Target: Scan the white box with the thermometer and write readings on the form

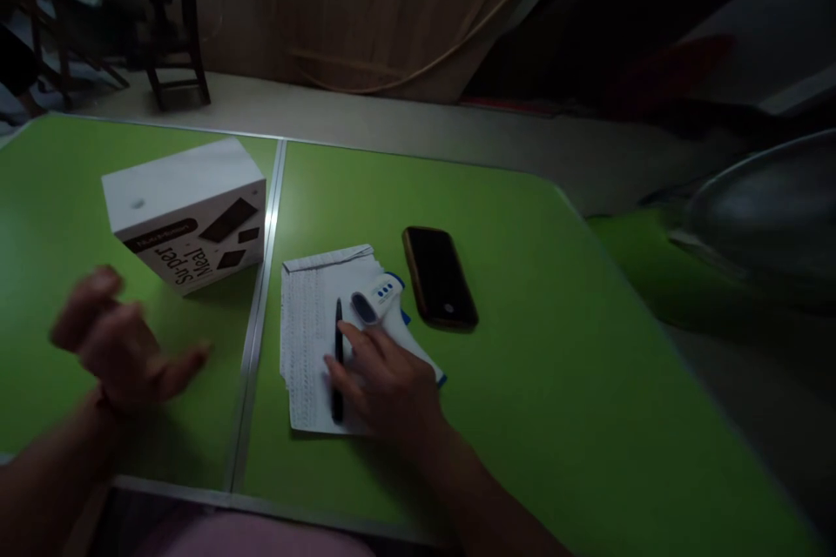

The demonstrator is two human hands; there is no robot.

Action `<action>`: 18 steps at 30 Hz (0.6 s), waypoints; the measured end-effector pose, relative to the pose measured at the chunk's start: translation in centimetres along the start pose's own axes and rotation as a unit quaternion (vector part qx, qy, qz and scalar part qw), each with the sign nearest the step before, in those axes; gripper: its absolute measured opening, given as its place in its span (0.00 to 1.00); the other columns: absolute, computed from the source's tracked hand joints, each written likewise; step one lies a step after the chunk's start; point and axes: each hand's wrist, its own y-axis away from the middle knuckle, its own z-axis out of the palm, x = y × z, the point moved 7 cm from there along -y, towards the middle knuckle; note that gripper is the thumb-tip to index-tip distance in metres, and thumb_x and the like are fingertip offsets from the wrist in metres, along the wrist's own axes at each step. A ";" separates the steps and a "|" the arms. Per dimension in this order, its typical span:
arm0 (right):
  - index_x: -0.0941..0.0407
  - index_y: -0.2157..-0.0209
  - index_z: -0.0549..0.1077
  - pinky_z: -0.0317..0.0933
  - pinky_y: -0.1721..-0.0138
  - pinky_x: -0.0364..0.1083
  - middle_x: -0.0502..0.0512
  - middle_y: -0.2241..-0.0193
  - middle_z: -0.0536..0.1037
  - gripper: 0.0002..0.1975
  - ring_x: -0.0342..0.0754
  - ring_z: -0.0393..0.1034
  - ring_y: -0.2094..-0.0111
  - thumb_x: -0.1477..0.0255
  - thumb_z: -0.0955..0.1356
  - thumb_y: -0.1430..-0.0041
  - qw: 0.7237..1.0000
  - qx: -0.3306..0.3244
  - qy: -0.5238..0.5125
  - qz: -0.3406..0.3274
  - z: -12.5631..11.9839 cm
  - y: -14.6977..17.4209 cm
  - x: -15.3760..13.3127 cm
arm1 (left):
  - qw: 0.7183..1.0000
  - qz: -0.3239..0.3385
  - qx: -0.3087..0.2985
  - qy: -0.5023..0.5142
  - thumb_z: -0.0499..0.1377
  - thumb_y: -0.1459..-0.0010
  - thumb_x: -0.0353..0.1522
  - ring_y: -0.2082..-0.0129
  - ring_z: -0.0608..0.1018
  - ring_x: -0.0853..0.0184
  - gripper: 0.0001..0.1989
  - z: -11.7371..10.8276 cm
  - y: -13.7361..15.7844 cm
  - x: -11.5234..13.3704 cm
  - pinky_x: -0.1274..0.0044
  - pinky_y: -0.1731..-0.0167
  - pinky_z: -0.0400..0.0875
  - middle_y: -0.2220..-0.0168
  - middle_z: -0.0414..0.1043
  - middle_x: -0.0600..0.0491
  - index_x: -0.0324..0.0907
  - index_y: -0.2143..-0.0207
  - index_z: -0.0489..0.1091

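My left hand [127,348] is raised over the left part of the green table, blurred, with its fingers apart and nothing in them. Beside it stands a white box [186,209] printed "Su-per Meal". My right hand [388,379] rests over some papers [304,331]. Its thumb and forefinger are apart at a black pen [338,400] that lies on the sheets; one fingertip crosses over the pen. A white and blue handheld infrared thermometer [379,296] lies on the papers, its handle partly hidden under my right hand.
A phone in a brown case [441,278] lies right of the papers. A metal seam [258,313] divides the green table [555,383]. Beyond it are a dark wooden chair [176,43] and a wooden panel [392,9]. A shiny rounded object [771,209] is at the right.
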 end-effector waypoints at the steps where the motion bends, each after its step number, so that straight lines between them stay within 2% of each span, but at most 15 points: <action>1: 0.61 0.54 0.77 0.68 0.74 0.46 0.61 0.69 0.81 0.17 0.49 0.75 0.73 0.63 0.66 0.35 1.000 -0.013 -0.005 -0.004 0.2 0.1 -0.2 | 0.994 -0.018 0.106 -0.021 0.53 0.42 0.62 0.31 0.53 0.44 0.40 -1.7 -0.4 -0.5 0.44 0.37 0.55 0.33 0.49 0.52 0.57 0.35 0.48; 2: 0.61 0.56 0.77 0.67 0.76 0.46 0.60 0.71 0.81 0.18 0.49 0.74 0.75 0.61 0.66 0.36 1.000 -0.024 -0.008 -0.009 0.4 0.2 -0.3 | 0.987 -0.034 0.156 -0.023 0.54 0.41 0.61 0.30 0.51 0.46 0.42 -2.5 -0.7 -0.9 0.46 0.36 0.53 0.31 0.44 0.53 0.58 0.33 0.40; 3: 0.62 0.56 0.78 0.66 0.77 0.46 0.59 0.73 0.80 0.19 0.49 0.74 0.76 0.61 0.66 0.36 0.999 -0.032 -0.010 -0.012 0.5 0.2 -0.4 | 0.989 -0.052 0.139 -0.007 0.54 0.38 0.59 0.29 0.48 0.48 0.43 -2.2 -1.3 -1.5 0.49 0.34 0.50 0.29 0.38 0.52 0.58 0.32 0.33; 4: 0.62 0.57 0.78 0.64 0.78 0.46 0.59 0.74 0.80 0.18 0.49 0.73 0.77 0.62 0.66 0.36 0.999 -0.037 -0.011 -0.013 0.6 0.3 -0.4 | 0.992 -0.063 0.106 0.026 0.57 0.39 0.58 0.28 0.46 0.48 0.46 -1.6 -1.8 -2.0 0.50 0.32 0.49 0.28 0.36 0.50 0.56 0.31 0.31; 5: 0.62 0.57 0.77 0.64 0.78 0.46 0.58 0.75 0.80 0.17 0.49 0.73 0.78 0.64 0.66 0.35 0.999 -0.038 -0.014 -0.013 0.7 0.3 -0.3 | 0.993 -0.078 0.060 0.062 0.60 0.40 0.56 0.28 0.47 0.47 0.48 -0.7 -2.2 -2.6 0.52 0.31 0.50 0.28 0.38 0.48 0.54 0.31 0.33; 6: 0.62 0.56 0.77 0.63 0.78 0.46 0.57 0.75 0.79 0.15 0.48 0.73 0.78 0.66 0.65 0.35 0.999 -0.038 -0.017 -0.013 0.7 0.4 -0.3 | 0.992 -0.094 0.023 0.084 0.61 0.41 0.54 0.29 0.53 0.46 0.47 0.1 -2.4 -3.3 0.52 0.32 0.56 0.30 0.46 0.45 0.50 0.31 0.38; 8: 0.61 0.56 0.77 0.63 0.77 0.46 0.56 0.75 0.79 0.13 0.48 0.73 0.78 0.69 0.65 0.35 0.999 -0.030 -0.021 -0.014 0.7 0.4 -0.1 | 0.978 -0.147 -0.060 0.137 0.65 0.45 0.52 0.38 0.69 0.46 0.42 2.1 -2.2 -4.9 0.54 0.43 0.73 0.39 0.63 0.43 0.43 0.37 0.52; 10: 0.60 0.56 0.77 0.63 0.77 0.46 0.56 0.73 0.80 0.12 0.48 0.73 0.77 0.71 0.64 0.35 0.999 -0.023 -0.021 -0.012 0.6 0.3 0.1 | 0.957 -0.211 -0.088 0.178 0.69 0.51 0.49 0.46 0.76 0.46 0.38 3.2 -1.7 -6.4 0.55 0.54 0.81 0.47 0.71 0.41 0.41 0.46 0.60; 13: 0.60 0.56 0.77 0.64 0.76 0.46 0.58 0.71 0.81 0.11 0.48 0.74 0.76 0.72 0.65 0.35 1.000 -0.016 -0.022 -0.014 0.4 0.3 0.2 | 0.947 -0.256 -0.072 0.177 0.71 0.54 0.43 0.49 0.78 0.45 0.31 3.2 -1.2 -7.2 0.53 0.57 0.81 0.48 0.73 0.41 0.42 0.52 0.63; 18: 0.59 0.58 0.77 0.68 0.71 0.46 0.59 0.68 0.81 0.09 0.48 0.75 0.72 0.70 0.67 0.36 0.999 0.010 -0.034 0.004 -0.4 0.1 0.4 | 0.930 -0.290 -0.056 0.218 0.73 0.57 0.40 0.48 0.78 0.46 0.29 2.3 -1.2 -5.9 0.54 0.60 0.83 0.49 0.75 0.43 0.45 0.56 0.65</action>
